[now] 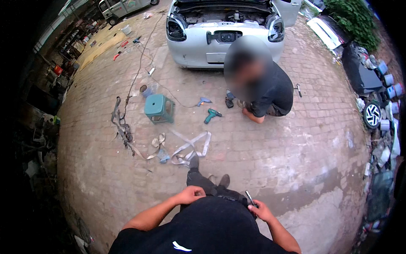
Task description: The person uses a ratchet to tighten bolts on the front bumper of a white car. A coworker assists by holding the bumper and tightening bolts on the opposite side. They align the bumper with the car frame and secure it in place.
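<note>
At my right hip, my right hand (261,210) is closed around a tool with a straight silver metal shaft (248,196). Its grip is mostly covered by my fingers, so the exact kind is unclear. My left hand (191,194) hangs at the left side of my waist, next to my dark trousers (201,181). Its fingers curve loosely with a gap to the thumb, and I see nothing in it. Beyond my shoes lies a pale webbing strap (207,144), loosely looped on the paving.
A person (275,91) in black crouches before a silver car (198,48) with its bumper off. Nearby are a green stool (158,108), a green cordless drill (212,115), a blue glue gun (204,101), a bucket (146,90) and cables. Parts and a wheel (372,115) line the right.
</note>
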A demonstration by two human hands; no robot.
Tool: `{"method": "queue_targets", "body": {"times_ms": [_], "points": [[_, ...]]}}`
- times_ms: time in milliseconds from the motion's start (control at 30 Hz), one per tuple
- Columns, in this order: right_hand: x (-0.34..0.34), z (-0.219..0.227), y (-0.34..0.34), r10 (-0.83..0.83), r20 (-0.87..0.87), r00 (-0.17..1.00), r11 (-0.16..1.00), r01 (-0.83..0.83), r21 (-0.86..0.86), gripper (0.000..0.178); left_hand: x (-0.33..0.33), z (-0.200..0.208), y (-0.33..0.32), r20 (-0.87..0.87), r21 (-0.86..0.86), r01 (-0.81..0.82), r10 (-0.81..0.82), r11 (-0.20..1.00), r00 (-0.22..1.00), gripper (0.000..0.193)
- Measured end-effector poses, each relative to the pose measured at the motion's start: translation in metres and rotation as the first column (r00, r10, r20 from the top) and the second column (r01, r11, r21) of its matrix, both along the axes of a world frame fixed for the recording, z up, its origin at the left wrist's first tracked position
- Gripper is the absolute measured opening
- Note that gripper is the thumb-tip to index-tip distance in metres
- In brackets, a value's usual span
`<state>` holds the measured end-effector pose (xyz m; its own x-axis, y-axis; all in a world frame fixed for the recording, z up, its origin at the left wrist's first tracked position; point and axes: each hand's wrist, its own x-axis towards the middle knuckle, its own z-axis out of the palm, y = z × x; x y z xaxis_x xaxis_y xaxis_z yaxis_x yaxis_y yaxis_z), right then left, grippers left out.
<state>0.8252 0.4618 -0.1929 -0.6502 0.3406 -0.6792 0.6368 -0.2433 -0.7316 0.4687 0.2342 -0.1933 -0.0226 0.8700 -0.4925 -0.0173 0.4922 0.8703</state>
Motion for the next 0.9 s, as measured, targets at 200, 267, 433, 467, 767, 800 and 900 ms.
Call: {"method": "queue_targets", "body": {"times_ms": [200, 267, 433, 467, 767, 800, 900], "points": [[0.027, -0.05, 0.006, -0.277, 0.079, 0.958, 0.961, 0.276, 0.03, 0.026, -0.023, -0.039, -0.069, -0.091, -0.366, -0.185, 0.162, 0.912, 0.983, 0.029], [0.045, -0.064, 0.016, -0.319, 0.152, 0.935, 0.946, 0.306, 0.106, 0.019, -0.012, -0.035, -0.106, -0.195, -0.555, -0.201, 0.109, 0.807, 0.975, 0.035], [0.119, -0.127, 0.047, -0.764, 0.121, 0.633, 0.645, 0.749, 0.154, 0.019, 0.024, 0.0, -0.145, -0.044, -0.647, -0.267, 0.315, 0.714, 0.948, 0.04], [0.131, -0.14, 0.05, -0.837, 0.121, 0.534, 0.548, 0.817, 0.18, 0.018, 0.028, 0.004, -0.148, -0.05, -0.617, -0.271, 0.307, 0.739, 0.95, 0.041], [0.127, -0.176, 0.065, -0.974, 0.147, 0.174, 0.198, 0.966, 0.169, 0.015, 0.038, -0.042, -0.245, 0.004, -0.265, -0.142, 0.149, 0.954, 0.989, 0.038], [0.117, -0.173, 0.068, -0.967, 0.136, 0.215, 0.235, 0.959, 0.155, 0.016, 0.038, -0.023, -0.215, 0.002, -0.455, -0.249, 0.281, 0.855, 0.96, 0.038], [0.079, -0.173, 0.062, -0.938, 0.12, 0.324, 0.336, 0.937, 0.097, 0.016, 0.049, -0.025, -0.218, -0.211, -0.408, -0.294, 0.224, 0.864, 0.952, 0.038]]}}
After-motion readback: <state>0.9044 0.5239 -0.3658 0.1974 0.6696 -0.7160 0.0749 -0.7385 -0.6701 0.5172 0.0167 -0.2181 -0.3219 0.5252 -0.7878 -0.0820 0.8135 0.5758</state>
